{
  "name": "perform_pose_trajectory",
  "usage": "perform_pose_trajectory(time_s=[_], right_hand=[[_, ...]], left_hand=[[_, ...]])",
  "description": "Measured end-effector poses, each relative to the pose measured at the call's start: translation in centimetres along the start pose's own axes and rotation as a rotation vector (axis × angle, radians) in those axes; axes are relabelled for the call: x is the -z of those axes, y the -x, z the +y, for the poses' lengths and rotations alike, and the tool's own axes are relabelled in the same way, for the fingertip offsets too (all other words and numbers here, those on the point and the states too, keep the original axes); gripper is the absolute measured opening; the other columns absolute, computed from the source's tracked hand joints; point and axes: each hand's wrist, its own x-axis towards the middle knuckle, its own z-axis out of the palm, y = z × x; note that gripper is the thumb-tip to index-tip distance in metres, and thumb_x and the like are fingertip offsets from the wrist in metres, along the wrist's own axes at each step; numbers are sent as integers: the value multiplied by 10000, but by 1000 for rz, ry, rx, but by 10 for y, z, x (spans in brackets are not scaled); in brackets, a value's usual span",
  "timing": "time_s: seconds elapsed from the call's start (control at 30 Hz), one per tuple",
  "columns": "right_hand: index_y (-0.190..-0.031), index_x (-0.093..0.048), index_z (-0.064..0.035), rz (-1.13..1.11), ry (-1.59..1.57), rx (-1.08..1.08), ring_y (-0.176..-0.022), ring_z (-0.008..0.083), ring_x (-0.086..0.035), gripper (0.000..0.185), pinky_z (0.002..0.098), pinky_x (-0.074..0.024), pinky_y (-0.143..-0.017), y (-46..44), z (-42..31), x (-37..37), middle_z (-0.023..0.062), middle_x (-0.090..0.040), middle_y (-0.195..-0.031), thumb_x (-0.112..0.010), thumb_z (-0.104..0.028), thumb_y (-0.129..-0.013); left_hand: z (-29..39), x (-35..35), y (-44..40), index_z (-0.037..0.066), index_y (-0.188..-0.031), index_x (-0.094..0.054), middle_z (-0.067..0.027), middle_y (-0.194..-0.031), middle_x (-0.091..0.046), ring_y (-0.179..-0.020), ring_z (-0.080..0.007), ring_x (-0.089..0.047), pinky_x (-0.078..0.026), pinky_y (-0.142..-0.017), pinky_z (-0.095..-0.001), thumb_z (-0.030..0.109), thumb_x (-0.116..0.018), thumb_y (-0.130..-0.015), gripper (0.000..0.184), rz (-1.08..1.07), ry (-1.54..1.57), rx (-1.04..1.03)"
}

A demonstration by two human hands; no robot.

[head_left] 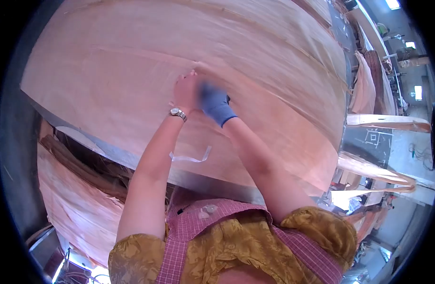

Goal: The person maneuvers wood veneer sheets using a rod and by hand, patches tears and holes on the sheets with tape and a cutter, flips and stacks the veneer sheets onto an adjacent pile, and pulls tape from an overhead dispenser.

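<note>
Thin wood veneer sheets lie layered on a broad work surface in front of me. My left hand, bare with a metal wristwatch, rests flat on the veneer with its fingers stretched out. Right beside it is my right hand in a blue glove. Its fingers are smeared by motion, and whether it holds anything cannot be made out. A small dark spot shows at the glove's right edge. Closer to my body, a strip of clear tape lies loosely on the veneer near my left forearm.
The grey table edge runs just before my apron. More veneer is stacked low on the left. Along the right stand hanging sheets, pale boards and a dark panel with white tape marks.
</note>
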Motion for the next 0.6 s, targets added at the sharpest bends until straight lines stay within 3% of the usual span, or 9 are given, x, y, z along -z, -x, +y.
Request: perform_pose_trajectory(time_s=[0.13, 0.23, 0.33, 0.43, 0.6], right_hand=[[-1125, -487, -13, -156, 0, -174, -652, 347, -677, 321, 495, -517, -517, 54, -21, 50, 177, -673, -741, -453, -269, -935], [-1144, -438, -13, -227, 167, -144, -589, 346, -666, 319, 525, -492, -468, 107, -24, 56, 176, -664, -692, -415, -265, -951], [-1130, -443, -17, -275, 44, -127, -537, 329, -652, 304, 523, -449, -405, 149, -12, 72, 161, -653, -654, -409, -264, -955], [-1144, -448, -36, -399, 26, -37, -550, 313, -652, 299, 516, -420, -392, 179, 24, 78, 137, -660, -676, -407, -268, -960], [-1105, -513, -113, -404, -8, 205, -554, 320, -629, 228, 487, -430, -451, 211, 120, 99, 123, -651, -690, -445, -250, -937]], left_hand=[[-5, -31, 1, 24, -1259, -545, -77, -1342, -517, -1127, -251, -487, -431, -915, -397, 255, -577, -832, 487, 19, -91, 14], [5, -20, 1, 9, -1312, -498, -69, -1396, -467, -1155, -252, -459, -402, -956, -408, 373, -626, -803, 639, -61, -83, 66], [18, 3, -2, 1, -1359, -448, -64, -1437, -422, -1182, -257, -435, -372, -991, -419, 447, -648, -786, 753, -172, -89, 138], [12, -11, -5, 0, -1386, -415, -61, -1459, -396, -1202, -264, -421, -359, -1003, -433, 472, -649, -782, 802, -234, -43, 135], [26, 1, -4, 27, -1408, -392, -51, -1473, -375, -1244, -281, -392, -326, -1038, -467, 483, -646, -781, 816, -271, -93, 204]])
